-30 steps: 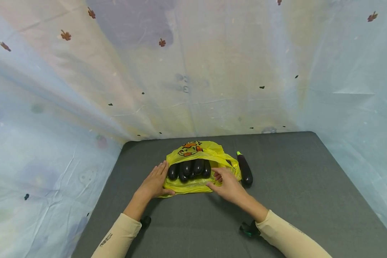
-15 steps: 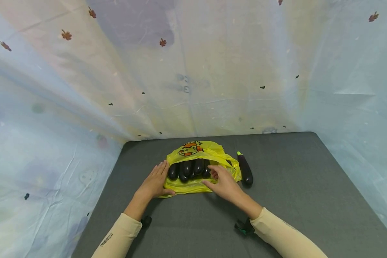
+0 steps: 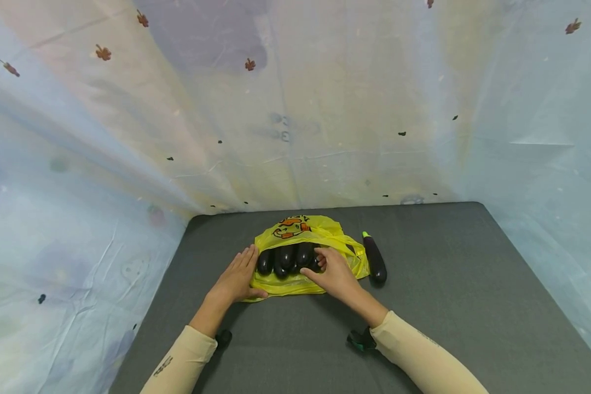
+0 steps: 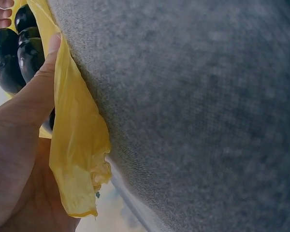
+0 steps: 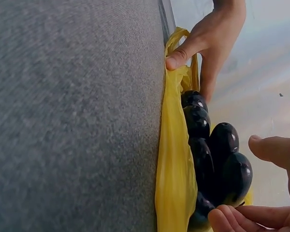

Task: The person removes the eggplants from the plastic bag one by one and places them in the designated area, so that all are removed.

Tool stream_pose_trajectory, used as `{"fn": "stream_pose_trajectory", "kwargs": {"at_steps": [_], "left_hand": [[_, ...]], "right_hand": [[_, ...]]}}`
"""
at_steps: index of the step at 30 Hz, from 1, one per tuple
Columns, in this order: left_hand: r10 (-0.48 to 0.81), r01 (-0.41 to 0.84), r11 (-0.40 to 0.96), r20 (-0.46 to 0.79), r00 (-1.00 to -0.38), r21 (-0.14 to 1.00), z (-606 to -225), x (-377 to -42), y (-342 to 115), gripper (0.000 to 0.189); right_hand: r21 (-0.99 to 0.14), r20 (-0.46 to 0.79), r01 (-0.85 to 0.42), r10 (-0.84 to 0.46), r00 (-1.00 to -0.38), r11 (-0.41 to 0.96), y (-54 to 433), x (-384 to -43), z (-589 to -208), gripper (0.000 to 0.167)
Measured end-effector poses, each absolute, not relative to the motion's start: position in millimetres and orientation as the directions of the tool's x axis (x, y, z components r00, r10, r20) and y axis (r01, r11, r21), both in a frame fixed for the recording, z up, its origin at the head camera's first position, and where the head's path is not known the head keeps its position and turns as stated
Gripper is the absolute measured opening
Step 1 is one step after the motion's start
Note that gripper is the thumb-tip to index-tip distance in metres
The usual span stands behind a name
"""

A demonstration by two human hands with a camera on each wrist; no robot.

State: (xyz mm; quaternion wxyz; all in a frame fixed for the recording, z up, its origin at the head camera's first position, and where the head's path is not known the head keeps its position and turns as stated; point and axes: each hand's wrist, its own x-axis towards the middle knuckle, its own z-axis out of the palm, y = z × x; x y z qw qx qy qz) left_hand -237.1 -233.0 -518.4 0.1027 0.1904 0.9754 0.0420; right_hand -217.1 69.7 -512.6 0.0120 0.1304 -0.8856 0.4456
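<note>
A yellow plastic bag [image 3: 320, 229] lies on its side, its mouth toward me, with several dark, glossy eggplants [image 3: 286, 256] stacked inside. My left hand [image 3: 233, 278] rests along the bag's left side, fingers extended. In the left wrist view its thumb [image 4: 44, 77] lies on the bag's lower lip. My right hand [image 3: 336, 275] is at the right of the bag's mouth, by the rightmost eggplants. The right wrist view shows its thumb [image 5: 273, 149] apart from the upper eggplant [image 5: 237, 178], while the bent fingers [image 5: 232, 220] are close to the lower ones; contact is unclear.
One loose eggplant [image 3: 375, 260] with a green stem end lies just right of the bag. Everything rests on a grey cloth-covered table [image 3: 443, 284]. A pale patterned sheet [image 3: 335, 109] hangs behind and at both sides.
My right hand has moved left and slightly farther in across the bag's mouth, now covering part of the rightmost eggplants. The left hand and bag stay put.
</note>
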Motion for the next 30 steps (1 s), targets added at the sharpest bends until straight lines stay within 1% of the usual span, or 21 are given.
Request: {"fn": "stream_pose_trajectory", "kwargs": {"at_steps": [8,15,30], "left_hand": [[0.374,0.359,0.927,-0.190,-0.908,0.111,-518.7,-236.9,-232.2,0.129],[0.373,0.357,0.927,-0.196,-0.907,0.113,-517.8,-237.1,-231.2,0.129],[0.375,0.355,0.926,-0.206,-0.904,0.130,-519.1,-237.6,-232.0,0.128]], "right_hand": [[-0.778,0.142,-0.226,-0.187,-0.972,0.586,62.3,-221.0,-513.6,0.071],[-0.784,0.132,-0.195,-0.148,-0.980,0.590,57.6,-223.1,-514.7,0.068],[-0.752,0.150,-0.215,-0.155,-0.976,0.623,53.9,-231.0,-514.4,0.075]]}}
